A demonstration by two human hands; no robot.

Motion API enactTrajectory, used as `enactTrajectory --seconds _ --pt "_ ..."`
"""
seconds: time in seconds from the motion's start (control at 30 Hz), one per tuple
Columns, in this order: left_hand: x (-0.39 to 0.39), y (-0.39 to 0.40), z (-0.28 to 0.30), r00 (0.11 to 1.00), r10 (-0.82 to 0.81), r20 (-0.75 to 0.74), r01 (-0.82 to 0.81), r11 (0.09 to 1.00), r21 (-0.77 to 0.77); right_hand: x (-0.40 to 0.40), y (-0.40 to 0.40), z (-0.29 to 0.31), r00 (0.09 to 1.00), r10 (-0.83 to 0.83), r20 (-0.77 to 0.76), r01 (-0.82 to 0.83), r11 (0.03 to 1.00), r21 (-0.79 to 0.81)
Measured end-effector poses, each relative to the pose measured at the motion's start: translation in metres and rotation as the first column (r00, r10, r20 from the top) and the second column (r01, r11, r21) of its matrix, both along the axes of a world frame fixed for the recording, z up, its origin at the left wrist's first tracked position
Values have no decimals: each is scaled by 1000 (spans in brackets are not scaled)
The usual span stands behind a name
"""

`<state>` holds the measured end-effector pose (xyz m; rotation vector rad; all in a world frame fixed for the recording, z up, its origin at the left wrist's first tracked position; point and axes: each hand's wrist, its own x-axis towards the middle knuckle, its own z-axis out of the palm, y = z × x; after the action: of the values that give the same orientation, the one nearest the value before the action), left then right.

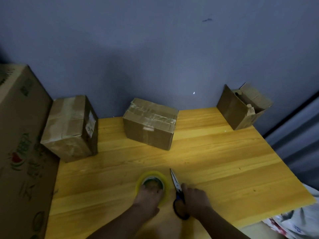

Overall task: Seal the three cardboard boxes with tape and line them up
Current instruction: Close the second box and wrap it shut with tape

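1. The wooden surface (215, 161) ran yellow and bare-grained from the near edge to a grey wall (155, 49) at the far side.
2. The left hand (148, 199) lay on the roll of clear tape (153, 184), which rested flat on the surface near the front edge; its fingers (151, 189) curled over the roll's near rim and into the core, gripping it.
3. The right hand (195, 199) rested on the scissors (178, 194) just right of the tape; its fingers were curled round the dark handles, though how many passed through the loops could not be told.
4. The scissor blades lay closed on the surface, pointing away toward the far side, close beside the tape roll without clearly touching it.
5. The left cardboard box (70, 128) stood at the far left of the surface, closed, with tape across its top and a printed label on its right face.
6. The middle cardboard box (150, 123) sat at the far centre, well apart from the other two, its flaps shut and covered with wrinkled tape.
7. The right cardboard box (241, 107) stood at the far right corner against the wall, its top flaps standing open.
8. A large printed carton (22, 144) rose beside the surface on the left, touching or nearly touching the left box.
9. A patterned cloth (293, 225) showed at the near right, beyond the surface's edge.
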<state>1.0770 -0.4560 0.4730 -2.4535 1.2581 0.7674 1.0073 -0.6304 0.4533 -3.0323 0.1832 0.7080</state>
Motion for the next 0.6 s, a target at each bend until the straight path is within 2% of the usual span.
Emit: enactTrajectory --seconds 0.1,0.17,0.2,0.23,0.3,0.37,0.43,0.5,0.6 --pt "13 9 4 1000 18 -8 -19 986 -168 27 -6 21 954 5 298 -19 999 44" --pt "30 15 12 978 210 2 -194 909 -369 58 -6 33 844 66 533 -93 995 25" --pt "41 17 16 935 352 -37 -330 831 -447 76 -2 41 781 86 618 -125 992 20" --pt "55 19 24 861 495 -121 -483 716 -504 95 3 49 744 89 663 -148 989 32" --pt "89 19 35 643 680 -354 -739 429 -519 132 16 70 685 72 725 -168 984 60" --pt "123 16 44 407 679 -611 -891 146 -431 164 28 89 672 19 740 -114 990 78" --pt "145 10 53 188 557 -809 -948 -112 -298 189 34 100 756 -63 651 -30 991 131" --pt "156 4 59 31 428 -903 -951 -264 -158 208 35 99 837 -84 541 -3 987 158" --pt "165 -7 61 -85 359 -930 -940 -337 -44 223 32 90 889 -65 453 -16 985 173"
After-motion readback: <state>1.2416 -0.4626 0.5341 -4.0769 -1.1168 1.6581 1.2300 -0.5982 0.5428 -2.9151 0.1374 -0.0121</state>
